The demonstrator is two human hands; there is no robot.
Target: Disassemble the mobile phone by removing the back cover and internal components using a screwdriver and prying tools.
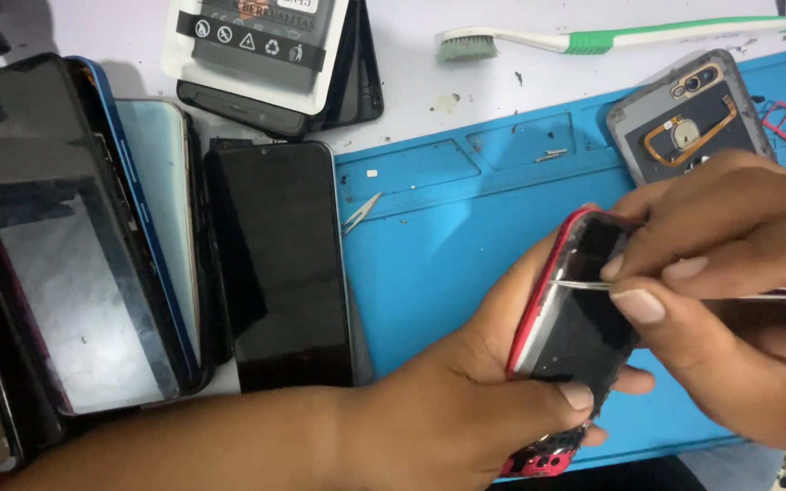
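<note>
Two hands on one red phone [568, 318] over the blue mat [448, 236]. Left hand [466, 391] is wrapped around its lower end, holding it tilted up. Right hand [730, 273] pinches thin metal tweezers [593, 285], tips touching the phone's edge. Grey back cover [684, 118] sits just behind, toothbrush [593, 38] further back, dark phones [284, 264] stacked well left.

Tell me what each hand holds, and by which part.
The left hand grips a red-framed phone by its long edges, cradled from below. The right hand pinches thin metal tweezers near their tip, which touches the phone.
</note>
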